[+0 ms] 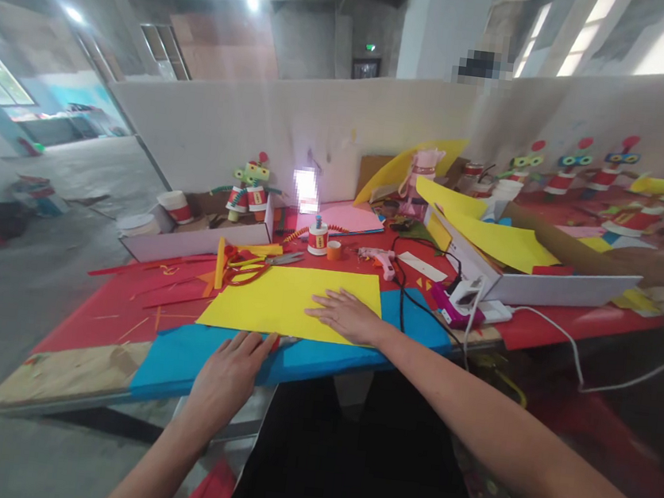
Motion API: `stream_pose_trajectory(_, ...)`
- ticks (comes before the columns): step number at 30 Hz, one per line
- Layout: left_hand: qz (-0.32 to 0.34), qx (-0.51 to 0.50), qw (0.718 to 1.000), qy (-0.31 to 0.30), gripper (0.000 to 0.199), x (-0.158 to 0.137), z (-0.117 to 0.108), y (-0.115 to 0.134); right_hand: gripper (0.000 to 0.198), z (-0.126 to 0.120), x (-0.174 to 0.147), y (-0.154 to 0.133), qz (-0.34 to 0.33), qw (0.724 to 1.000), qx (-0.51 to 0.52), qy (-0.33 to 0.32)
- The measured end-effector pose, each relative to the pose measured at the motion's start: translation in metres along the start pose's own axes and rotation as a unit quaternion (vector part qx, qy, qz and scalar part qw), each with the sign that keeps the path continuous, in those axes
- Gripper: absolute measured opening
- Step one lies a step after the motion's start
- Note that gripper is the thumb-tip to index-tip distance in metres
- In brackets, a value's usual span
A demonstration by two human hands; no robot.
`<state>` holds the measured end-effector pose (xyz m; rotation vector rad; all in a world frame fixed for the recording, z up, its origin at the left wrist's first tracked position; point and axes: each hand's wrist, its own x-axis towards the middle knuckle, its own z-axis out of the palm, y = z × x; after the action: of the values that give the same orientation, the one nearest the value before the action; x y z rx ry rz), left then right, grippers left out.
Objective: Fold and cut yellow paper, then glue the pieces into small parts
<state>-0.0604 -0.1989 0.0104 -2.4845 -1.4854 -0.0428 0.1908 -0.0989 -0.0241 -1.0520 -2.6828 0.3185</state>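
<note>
A yellow sheet [278,299] lies over a blue sheet [175,363] at the front edge of the table. My right hand [345,316] rests flat on the yellow sheet, its fingers spread. At the sheet's near edge, my left hand [231,369] is closed on a small red tool [276,343] with a greyish end; its kind is mostly hidden by the fingers. Scissors with orange handles [248,274] lie at the yellow sheet's far left corner. Just beyond its far edge are a small red-and-white cup figure [317,239] and an orange cap [333,250].
A pink glue gun [379,261], cables and a purple-and-white power strip [457,307] lie to the right. Behind them stands a white box [567,289] with yellow sheets. Finished figures [248,191] stand in a left-hand box. At far right, another person's arm [635,268] shows.
</note>
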Motion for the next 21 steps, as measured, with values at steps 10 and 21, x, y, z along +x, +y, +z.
stream_pose_trajectory(10, 0.003, 0.008, 1.0, -0.003, 0.048, 0.004, -0.003, 0.0, 0.073, -0.148, -0.102, 0.064, 0.408, 0.844, -0.154, 0.313)
stream_pose_trajectory(21, 0.009, -0.001, 1.0, 0.009, 0.046, 0.006, 0.0, -0.002, 0.031, -0.195, -0.126, 0.135, 0.506, 0.818, -0.21, 0.174)
